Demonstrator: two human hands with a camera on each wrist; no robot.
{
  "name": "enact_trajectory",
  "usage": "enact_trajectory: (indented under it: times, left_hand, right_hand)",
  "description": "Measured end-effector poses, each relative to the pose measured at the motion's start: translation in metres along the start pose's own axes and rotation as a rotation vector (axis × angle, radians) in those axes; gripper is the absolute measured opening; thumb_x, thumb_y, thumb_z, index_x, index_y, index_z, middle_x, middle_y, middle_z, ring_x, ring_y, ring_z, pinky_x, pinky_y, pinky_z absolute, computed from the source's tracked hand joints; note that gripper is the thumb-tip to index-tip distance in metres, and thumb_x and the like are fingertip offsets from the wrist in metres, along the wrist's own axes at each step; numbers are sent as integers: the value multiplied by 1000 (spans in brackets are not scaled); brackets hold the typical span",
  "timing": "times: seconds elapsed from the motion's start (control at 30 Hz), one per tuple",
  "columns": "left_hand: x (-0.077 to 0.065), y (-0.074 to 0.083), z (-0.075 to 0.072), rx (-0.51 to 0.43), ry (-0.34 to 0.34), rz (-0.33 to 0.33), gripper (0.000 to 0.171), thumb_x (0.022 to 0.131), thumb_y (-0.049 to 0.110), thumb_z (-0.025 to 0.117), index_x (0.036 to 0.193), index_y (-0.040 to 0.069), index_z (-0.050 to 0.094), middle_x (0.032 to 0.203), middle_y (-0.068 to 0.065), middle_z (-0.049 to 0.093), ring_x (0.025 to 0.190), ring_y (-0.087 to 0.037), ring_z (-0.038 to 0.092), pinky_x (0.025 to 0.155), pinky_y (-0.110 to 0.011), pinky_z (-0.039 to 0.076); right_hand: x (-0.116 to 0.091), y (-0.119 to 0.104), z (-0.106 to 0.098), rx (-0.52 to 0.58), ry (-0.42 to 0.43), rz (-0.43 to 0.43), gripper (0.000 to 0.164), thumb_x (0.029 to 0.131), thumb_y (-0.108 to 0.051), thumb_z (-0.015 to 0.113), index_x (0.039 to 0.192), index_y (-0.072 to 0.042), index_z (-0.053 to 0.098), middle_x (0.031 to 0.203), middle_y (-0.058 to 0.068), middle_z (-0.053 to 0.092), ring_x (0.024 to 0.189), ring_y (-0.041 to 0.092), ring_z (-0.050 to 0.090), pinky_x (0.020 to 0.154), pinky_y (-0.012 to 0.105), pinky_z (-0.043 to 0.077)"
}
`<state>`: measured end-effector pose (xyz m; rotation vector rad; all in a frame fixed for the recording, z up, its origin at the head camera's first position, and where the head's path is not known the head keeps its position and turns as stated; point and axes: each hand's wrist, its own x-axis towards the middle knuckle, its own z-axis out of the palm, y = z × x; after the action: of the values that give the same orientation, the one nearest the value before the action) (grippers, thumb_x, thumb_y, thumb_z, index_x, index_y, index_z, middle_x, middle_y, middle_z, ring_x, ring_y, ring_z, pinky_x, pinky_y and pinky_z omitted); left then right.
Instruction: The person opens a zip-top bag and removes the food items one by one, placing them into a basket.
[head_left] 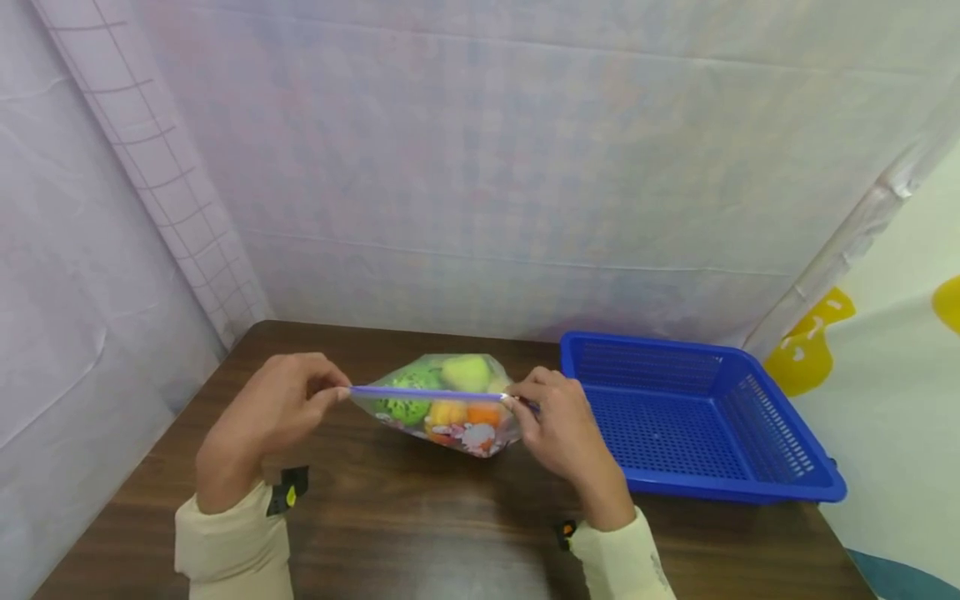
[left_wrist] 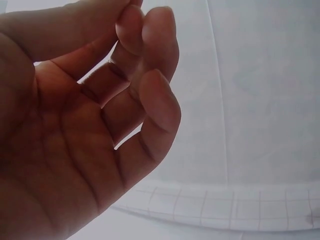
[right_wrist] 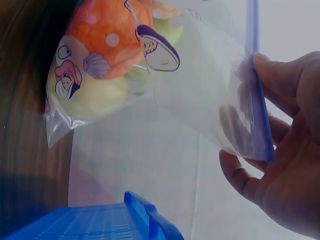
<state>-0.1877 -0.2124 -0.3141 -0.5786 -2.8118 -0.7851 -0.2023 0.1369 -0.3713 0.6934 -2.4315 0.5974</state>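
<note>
Between both hands a clear zip bag (head_left: 450, 408) with a purple zip strip and cartoon prints is held up by its top edge. Green, yellow and orange rounded items, fruit-like in look, lie inside it. My left hand (head_left: 281, 404) pinches the strip's left end between thumb and fingertips; the left wrist view shows the palm and curled fingers, with the bag out of sight there. Toward the strip's other end, my right hand (head_left: 555, 417) pinches it, thumb in front and fingers behind. In the right wrist view the bag's lower part (right_wrist: 100, 95) bulges with the items.
A blue plastic basket (head_left: 675, 425) with a perforated floor stands on the right of the brown wooden table (head_left: 420, 533), close to the right hand. Pale cloth (head_left: 480, 167) hangs behind the table. Dark straps with small yellow and orange marks sit at the sleeve cuffs.
</note>
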Motion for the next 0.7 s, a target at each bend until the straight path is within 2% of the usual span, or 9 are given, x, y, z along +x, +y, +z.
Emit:
enact_trajectory:
  times: [0.2,0.47,0.7]
  left_hand:
    - [-2,1,2,7,23,-1,7,94,13,70,96,12,76,90,2,71,78,-13,59,70,-35,48]
    - [-4,-2,0,-1,47,-8,7,93,12,71,97,11,76,90,1,71,78,-14,59,70,-35,48]
    - [-4,-5,-1,1,62,-16,7,93,11,71,97,10,76,89,0,71,77,-14,59,69,-35,48]
  right_hand:
    - [-3,8,-5,16,2,15,9,89,-19,77,94,-12,80,84,-2,66,77,18,60,70,37,46]
    - [-3,12,-12,42,-48,70,12,93,-22,73,96,-11,79,83,-3,63,74,19,59,66,31,45]
    - [-5,18,-16,57,-39,101,12,93,-21,73,96,-12,79,81,-4,61,70,13,54,64,29,43]
